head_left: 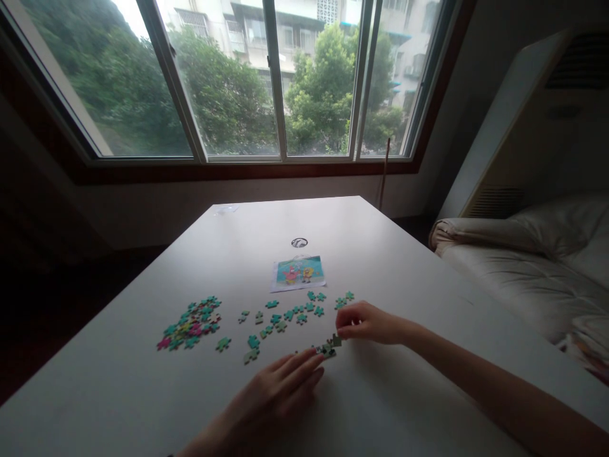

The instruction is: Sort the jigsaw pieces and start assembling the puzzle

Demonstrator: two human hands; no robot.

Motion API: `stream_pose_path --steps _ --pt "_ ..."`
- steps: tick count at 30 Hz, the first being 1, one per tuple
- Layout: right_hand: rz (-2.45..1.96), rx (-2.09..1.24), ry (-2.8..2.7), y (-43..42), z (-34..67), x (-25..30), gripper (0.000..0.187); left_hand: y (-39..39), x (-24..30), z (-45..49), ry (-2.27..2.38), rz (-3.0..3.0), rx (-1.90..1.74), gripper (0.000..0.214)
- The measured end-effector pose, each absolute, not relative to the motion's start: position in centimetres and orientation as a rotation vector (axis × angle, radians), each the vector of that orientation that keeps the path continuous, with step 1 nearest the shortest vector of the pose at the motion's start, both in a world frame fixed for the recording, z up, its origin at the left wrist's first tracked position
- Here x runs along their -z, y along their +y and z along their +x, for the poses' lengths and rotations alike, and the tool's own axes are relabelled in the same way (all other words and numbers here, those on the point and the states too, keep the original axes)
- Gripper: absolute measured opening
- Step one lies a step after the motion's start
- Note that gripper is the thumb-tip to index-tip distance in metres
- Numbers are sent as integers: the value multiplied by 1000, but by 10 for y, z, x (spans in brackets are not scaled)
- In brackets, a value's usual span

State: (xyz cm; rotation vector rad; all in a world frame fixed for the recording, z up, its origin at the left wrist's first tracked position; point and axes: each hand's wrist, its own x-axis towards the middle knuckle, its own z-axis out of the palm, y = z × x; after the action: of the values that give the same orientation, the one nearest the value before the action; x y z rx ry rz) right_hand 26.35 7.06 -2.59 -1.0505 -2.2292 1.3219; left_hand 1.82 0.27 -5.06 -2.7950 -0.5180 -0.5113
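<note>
My left hand [285, 384] lies with its fingers stretched out, the fingertips resting at the left end of a few joined puzzle pieces [328, 350]. My right hand [364, 322] is closed in a pinch just above the right end of these pieces, next to a greenish puzzle piece [337, 340]. Whatever is between the right fingertips, if anything, is hidden. Loose teal and green puzzle pieces [289, 315] are scattered beyond both hands. A heap of mixed puzzle pieces [193, 325] lies to the left, with teal, yellow and pink ones in it.
A picture sheet [299, 273] with a pink and a yellow cartoon figure lies behind the pieces. Beyond it is a round emblem [299, 242] on the white table [380, 254]. A clear plastic bit [224, 209] is at the far left corner. A sofa [514, 247] stands at the right.
</note>
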Motion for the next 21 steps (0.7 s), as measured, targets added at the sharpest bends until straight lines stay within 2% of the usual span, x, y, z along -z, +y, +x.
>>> stream_pose_path --steps 9,21 --pt "-1293 -1220 -2509 76 259 26 11 5 57 16 -615 -2911 390 30" --pt "-1450 -981 -2552 73 249 21 16 4 52 19 -643 -2934 531 29"
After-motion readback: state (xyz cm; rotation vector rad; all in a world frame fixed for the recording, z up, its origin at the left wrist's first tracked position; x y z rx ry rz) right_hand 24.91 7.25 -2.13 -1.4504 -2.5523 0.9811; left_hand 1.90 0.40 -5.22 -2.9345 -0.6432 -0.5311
